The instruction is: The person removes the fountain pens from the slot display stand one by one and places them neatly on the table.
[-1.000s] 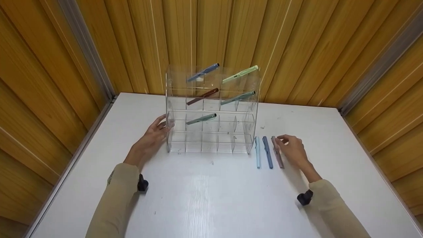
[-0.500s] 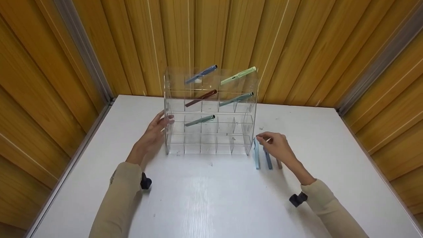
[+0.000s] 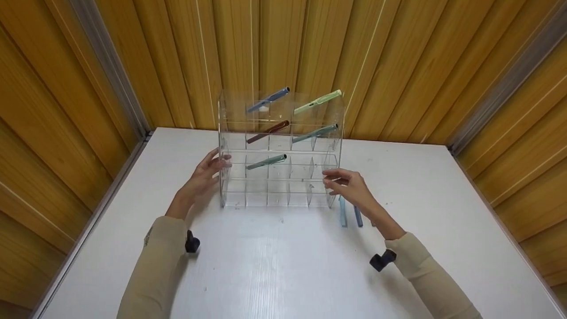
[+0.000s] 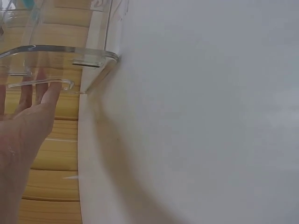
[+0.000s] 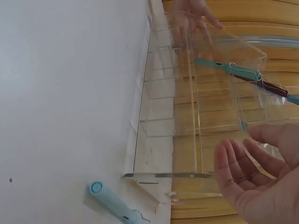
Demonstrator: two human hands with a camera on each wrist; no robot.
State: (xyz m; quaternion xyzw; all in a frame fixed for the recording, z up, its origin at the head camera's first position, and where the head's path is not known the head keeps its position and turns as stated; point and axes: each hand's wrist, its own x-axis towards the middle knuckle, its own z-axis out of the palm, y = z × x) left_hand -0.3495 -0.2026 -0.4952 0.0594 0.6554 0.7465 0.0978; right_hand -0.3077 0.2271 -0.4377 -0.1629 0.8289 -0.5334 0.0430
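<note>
A clear acrylic pen rack [image 3: 277, 179] with tiers of compartments stands on the white table. My left hand [image 3: 201, 177] rests its fingers against the rack's left side, seen extended in the left wrist view. My right hand [image 3: 350, 188] is at the rack's right side edge, fingers loosely bent and thumb apart, with no pen between them; firm contact cannot be told. The rack bears a blue pen [image 3: 268, 99], a pale green pen [image 3: 318, 102], a dark red pen [image 3: 268, 132], a teal pen [image 3: 315, 133] and a grey-green pen [image 3: 266, 162], all slanted.
Right of the rack lie a light blue pen [image 3: 343, 213], a dark blue pen [image 3: 358, 217] and a mauve pen [image 3: 373, 224], partly hidden by my right hand and wrist. Wood-patterned panels [image 3: 398, 66] close off the table's back and sides.
My right hand has left the mauve pen and moved left across the lying pens to the rack's right side. My left hand stays at the rack's left side.
</note>
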